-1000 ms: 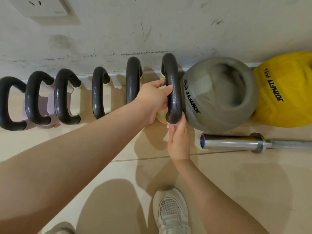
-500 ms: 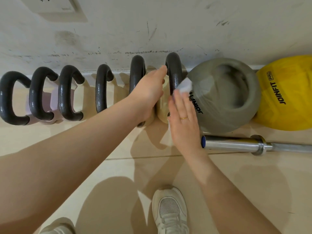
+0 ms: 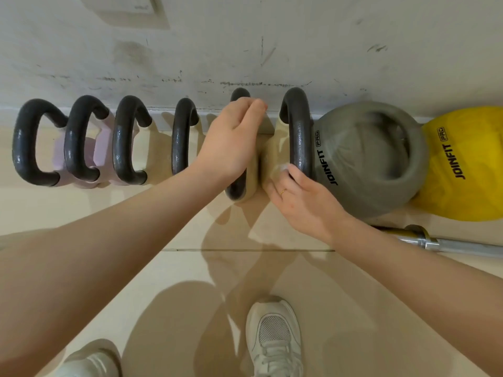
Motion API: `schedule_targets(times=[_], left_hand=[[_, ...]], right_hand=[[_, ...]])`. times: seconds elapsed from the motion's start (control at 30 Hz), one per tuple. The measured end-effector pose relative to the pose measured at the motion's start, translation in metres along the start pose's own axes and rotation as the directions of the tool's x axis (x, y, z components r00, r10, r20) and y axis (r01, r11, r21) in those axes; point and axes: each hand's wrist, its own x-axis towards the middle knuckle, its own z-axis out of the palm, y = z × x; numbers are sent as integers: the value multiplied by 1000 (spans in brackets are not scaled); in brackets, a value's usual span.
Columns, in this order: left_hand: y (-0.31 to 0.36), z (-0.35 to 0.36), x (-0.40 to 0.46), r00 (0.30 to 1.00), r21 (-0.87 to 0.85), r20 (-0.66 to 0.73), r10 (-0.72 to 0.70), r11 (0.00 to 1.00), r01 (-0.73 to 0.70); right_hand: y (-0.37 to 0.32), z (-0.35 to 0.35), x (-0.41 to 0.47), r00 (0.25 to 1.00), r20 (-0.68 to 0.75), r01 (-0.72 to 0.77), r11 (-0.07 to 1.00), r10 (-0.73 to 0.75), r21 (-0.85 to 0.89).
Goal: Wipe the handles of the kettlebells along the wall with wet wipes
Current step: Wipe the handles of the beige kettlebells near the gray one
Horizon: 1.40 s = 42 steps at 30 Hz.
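1. Six black kettlebell handles in a row along the wall (image 3: 299, 36), on the floor (image 3: 353, 308).
2. L hand (image 3: 231, 142) on the fifth handle (image 3: 236, 186), fingers curled over its top.
3. R hand (image 3: 302, 202) at lower end of the sixth handle (image 3: 299, 131), fingers closed on a white wet wipe (image 3: 280, 170) pressed to the bar.
4. Grey kettlebell (image 3: 367, 159) touches that handle's right side; yellow one (image 3: 462, 164) beyond; barbell (image 3: 449, 244) nr R forearm.

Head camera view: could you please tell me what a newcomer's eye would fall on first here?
Probably the row of black kettlebell handles along the wall, with the left hand on one and the right hand pressing a wet wipe to the next. Right of them sit a grey ball and a yellow ball.
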Motion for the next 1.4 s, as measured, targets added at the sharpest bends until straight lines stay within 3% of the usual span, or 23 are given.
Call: schedule_targets(times=[0.07,0.13,0.27,0.3,0.37,0.43,0.47,0.57,0.63,0.77,0.87,1.0,1.03,1.07,1.13,1.17,1.2,1.27,1.4], left_hand=[[-3,-1,1,1000,-14,-21,3,1000,-3],[-3,0,1,999,-15,-34,-2,1000,1],[1,0,3,999,21,-36,24,1000,-23],[0,-1,4,999,14,-43,30,999,-29],[-4,0,6,997,-18,-62,40,999,-41],[-8,5,4,997,-48,-66,34,998,-37],[-9,9,4,998,-66,-61,25,997,-29],[-7,20,6,1000,-78,-23,16,997,-18],[-1,25,10,999,-8,1,42,999,-42],[9,28,19,994,106,35,105,988,-108],[2,28,22,997,96,-23,80,992,-78],[-4,31,22,988,70,-150,-24,997,35],[-4,32,23,989,98,-115,-91,990,102],[-3,33,22,980,132,-22,-198,971,199],[1,38,22,848,192,278,-452,891,412],[2,40,22,774,235,390,-498,867,440],[2,42,24,752,272,441,-490,871,409],[1,47,30,775,232,441,-452,892,388],[-5,54,43,764,-26,446,-466,846,532]], right_hand=[[25,2,11,989,-74,-120,983,132,142],[42,-1,14,973,-142,-143,961,180,238],[38,4,-1,971,-204,174,956,-127,236],[46,4,-1,967,-208,197,948,-147,248],[64,9,6,980,-200,81,930,-8,360],[71,11,12,973,-111,-116,841,204,529],[66,11,12,971,-99,-126,818,218,562],[58,15,7,981,-177,35,833,77,553],[70,23,13,970,-205,14,808,133,589],[89,34,41,985,9,-110,577,174,809],[102,44,62,974,81,-171,445,214,879],[113,51,82,910,260,-289,44,324,956],[111,52,81,906,259,-291,49,336,955],[109,51,75,912,231,-294,147,339,944],[106,50,58,950,135,-229,337,281,913],[107,48,51,967,94,-180,372,238,910],[108,45,46,977,56,-134,391,204,911],[113,41,45,989,21,-79,408,145,909],[121,44,52,996,0,-32,367,86,930]])
